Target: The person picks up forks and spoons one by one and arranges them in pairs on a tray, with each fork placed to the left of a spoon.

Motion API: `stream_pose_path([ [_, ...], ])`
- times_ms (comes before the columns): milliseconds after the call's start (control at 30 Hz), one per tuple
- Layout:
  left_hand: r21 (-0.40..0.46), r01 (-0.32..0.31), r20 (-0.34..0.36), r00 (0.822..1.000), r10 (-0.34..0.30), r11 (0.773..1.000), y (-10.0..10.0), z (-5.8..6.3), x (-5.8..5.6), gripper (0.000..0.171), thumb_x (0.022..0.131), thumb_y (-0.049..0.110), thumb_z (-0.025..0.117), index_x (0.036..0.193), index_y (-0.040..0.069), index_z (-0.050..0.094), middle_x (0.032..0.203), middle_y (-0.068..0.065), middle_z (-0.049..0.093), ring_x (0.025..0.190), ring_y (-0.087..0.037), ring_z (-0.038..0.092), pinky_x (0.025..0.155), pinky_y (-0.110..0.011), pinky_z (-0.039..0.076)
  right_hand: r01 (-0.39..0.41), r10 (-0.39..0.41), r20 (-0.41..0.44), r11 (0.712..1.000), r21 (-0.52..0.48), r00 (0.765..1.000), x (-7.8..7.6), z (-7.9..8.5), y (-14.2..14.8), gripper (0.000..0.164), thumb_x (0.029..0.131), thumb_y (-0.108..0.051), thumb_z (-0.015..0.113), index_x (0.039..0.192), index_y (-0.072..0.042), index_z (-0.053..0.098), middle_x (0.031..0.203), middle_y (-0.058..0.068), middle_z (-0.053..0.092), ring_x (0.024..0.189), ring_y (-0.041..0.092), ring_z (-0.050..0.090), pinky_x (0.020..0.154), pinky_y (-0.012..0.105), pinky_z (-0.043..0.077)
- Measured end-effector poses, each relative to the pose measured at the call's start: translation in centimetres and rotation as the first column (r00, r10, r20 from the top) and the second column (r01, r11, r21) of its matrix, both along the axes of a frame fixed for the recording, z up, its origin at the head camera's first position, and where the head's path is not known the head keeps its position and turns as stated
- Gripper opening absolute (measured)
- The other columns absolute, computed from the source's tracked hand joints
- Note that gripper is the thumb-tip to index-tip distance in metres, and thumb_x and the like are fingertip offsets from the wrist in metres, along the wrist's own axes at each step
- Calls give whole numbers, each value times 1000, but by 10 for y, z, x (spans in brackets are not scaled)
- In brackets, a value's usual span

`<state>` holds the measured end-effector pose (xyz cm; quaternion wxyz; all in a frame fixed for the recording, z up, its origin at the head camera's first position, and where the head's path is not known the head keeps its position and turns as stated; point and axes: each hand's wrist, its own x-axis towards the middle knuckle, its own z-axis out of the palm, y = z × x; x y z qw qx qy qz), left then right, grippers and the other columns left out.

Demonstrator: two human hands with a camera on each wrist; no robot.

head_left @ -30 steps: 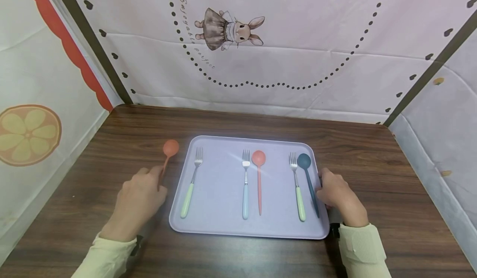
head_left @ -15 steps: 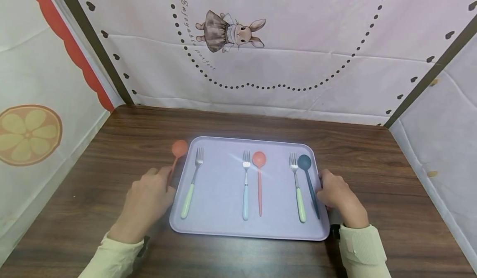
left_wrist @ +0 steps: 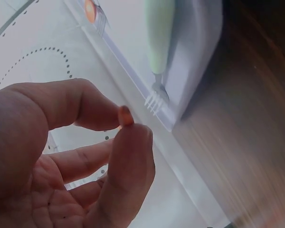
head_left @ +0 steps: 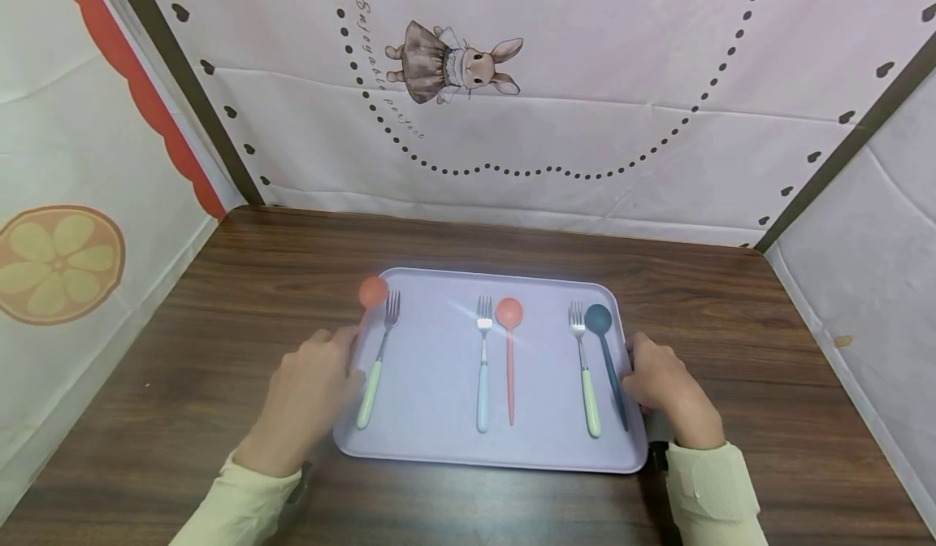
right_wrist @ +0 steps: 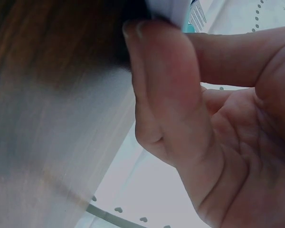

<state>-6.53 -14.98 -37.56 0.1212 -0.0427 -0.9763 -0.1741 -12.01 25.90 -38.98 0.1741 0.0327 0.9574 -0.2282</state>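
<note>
My left hand pinches an orange spoon by its handle. The spoon's bowl overlaps the upper left corner of the lilac tray in the head view. Between thumb and finger, the tip of the spoon's handle pokes out in the left wrist view. Just right of that hand, a fork with a pale green handle lies on the tray. At the tray's right side, my right hand grips the rim, its fingertips partly hidden; the right wrist view has them right at the tray's edge.
Also on the tray lie a blue-handled fork, a coral spoon, another green-handled fork and a dark teal spoon. Under it is a brown wooden table. Printed white cloth walls in the back and sides.
My left hand has moved right with the orange spoon, bringing its bowl from beside the tray to over its corner. The right hand stays at the rim.
</note>
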Motion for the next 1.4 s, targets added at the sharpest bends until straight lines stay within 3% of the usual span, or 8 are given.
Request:
stream_pose_path([
  [167,-5,14,-20,1000,-14,1000,6,0,0,34,77,0,65,111,-3,69,75,-17,58,56,-38,58,45,-51,47,-2,2,2,1000,-3,1000,0,0,0,47,92,1,58,133,17,40,92,25,60,60,24,60,51,35,49],
  [333,-4,13,5,1000,-13,1000,10,0,-2,33,77,1,67,110,-3,69,73,-14,56,54,-33,55,44,-48,46,-4,4,2,1000,-7,1000,1,-1,0,48,92,1,58,133,17,40,93,26,60,60,24,60,52,36,50],
  [667,-27,29,13,1000,-28,999,20,-3,-1,26,76,1,68,102,-2,67,71,-12,53,54,-34,54,47,-49,46,-9,9,0,1000,-5,1000,1,-4,2,48,92,2,58,134,17,40,92,26,60,59,23,60,52,36,50],
  [900,-42,24,51,998,-22,999,28,-6,0,33,77,0,66,110,-2,67,74,-15,56,58,-38,57,48,-50,47,-15,15,-2,1000,-6,1000,3,-4,3,49,92,2,58,134,18,39,92,26,60,58,23,60,52,36,49],
  [1133,-69,55,29,998,-53,996,34,-7,-1,38,77,-2,66,115,-4,68,74,-18,57,58,-37,59,47,-49,47,-18,18,2,1000,-5,1000,1,-2,4,49,92,2,58,134,18,39,92,25,60,59,23,60,52,36,50],
  [1400,-76,64,41,997,-61,995,39,-8,-2,27,76,-2,67,103,-5,68,71,-16,54,54,-36,57,45,-48,46,-26,27,2,1000,-12,1000,0,0,5,48,92,2,57,134,18,39,89,24,60,57,23,59,51,36,49],
])
